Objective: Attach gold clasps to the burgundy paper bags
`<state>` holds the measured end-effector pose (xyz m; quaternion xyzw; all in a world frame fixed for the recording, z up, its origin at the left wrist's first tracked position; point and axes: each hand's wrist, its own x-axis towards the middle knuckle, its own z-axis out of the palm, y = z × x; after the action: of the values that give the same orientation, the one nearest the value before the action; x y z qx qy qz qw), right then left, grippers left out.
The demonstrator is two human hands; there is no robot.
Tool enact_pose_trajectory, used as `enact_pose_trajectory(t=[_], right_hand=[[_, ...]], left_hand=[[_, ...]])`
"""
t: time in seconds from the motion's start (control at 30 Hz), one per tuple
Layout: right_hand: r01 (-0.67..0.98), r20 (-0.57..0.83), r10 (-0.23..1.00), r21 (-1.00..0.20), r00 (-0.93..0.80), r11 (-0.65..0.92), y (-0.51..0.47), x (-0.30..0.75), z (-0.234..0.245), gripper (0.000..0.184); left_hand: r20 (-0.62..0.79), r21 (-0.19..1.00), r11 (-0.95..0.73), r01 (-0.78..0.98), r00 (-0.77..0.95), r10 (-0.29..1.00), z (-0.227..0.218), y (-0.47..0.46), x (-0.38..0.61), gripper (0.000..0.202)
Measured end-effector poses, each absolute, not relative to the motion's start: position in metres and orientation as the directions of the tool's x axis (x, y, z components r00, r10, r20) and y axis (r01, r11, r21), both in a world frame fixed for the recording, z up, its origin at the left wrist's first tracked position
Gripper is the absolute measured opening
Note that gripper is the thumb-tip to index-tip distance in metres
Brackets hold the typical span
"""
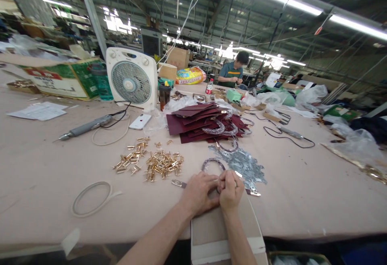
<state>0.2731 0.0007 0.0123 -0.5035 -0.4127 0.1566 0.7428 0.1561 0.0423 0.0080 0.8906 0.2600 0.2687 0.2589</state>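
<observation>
My left hand (199, 193) lies curled over the near part of a plastic-wrapped maroon bag handle (211, 160), its fingertips close to my right hand. Closed like a fist, my right hand (230, 189) presses against the same spot; whatever is between its fingers is hidden. Strap ends with gold-coloured metal fittings (178, 183) stick out on both sides of the hands. Beneath them is a beige board or box (210, 230) at the table edge. Gold-coloured metal pieces (163, 164) lie in loose piles to the left, and flat grey metal plates (246, 166) lie heaped to the right.
Behind the hands are stacked maroon panels with handles (193, 122). A white fan (131, 77), a phone (140, 121), a grey electric screwdriver (86, 127) and a tape ring (92, 198) are to the left. Another corded tool (290, 132) lies right. A co-worker (232, 71) is across the table.
</observation>
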Motion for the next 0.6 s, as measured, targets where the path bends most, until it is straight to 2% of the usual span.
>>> enact_pose_trajectory(t=[0.07, 0.13, 0.23, 0.33, 0.43, 0.6], right_hand=[[0.271, 0.452, 0.667, -0.891, 0.592, 0.363, 0.006, 0.274, 0.014, 0.044], [0.283, 0.424, 0.691, -0.905, 0.585, 0.317, 0.011, 0.277, 0.016, 0.044], [0.086, 0.307, 0.726, -0.942, 0.615, 0.325, 0.013, 0.284, 0.019, 0.044], [-0.128, 0.241, 0.687, -0.889, 0.685, 0.440, 0.011, 0.292, 0.023, 0.040], [-0.178, 0.238, 0.665, -0.851, 0.708, 0.494, 0.014, 0.296, 0.026, 0.039], [-0.159, 0.203, 0.781, -0.919, 0.591, 0.360, 0.032, 0.294, 0.027, 0.043]], left_hand=[[0.334, 0.605, -0.726, 0.326, 0.724, 0.603, 0.010, 0.042, 0.155, 0.025], [0.329, 0.610, -0.722, 0.326, 0.725, 0.605, 0.010, 0.041, 0.155, 0.030], [0.333, 0.618, -0.712, 0.332, 0.710, 0.620, 0.008, 0.040, 0.155, 0.039], [0.328, 0.605, -0.709, 0.362, 0.699, 0.636, 0.005, 0.040, 0.156, 0.050], [0.321, 0.578, -0.722, 0.379, 0.708, 0.629, 0.004, 0.040, 0.156, 0.055], [0.302, 0.549, -0.727, 0.413, 0.713, 0.633, 0.006, 0.040, 0.157, 0.043]])
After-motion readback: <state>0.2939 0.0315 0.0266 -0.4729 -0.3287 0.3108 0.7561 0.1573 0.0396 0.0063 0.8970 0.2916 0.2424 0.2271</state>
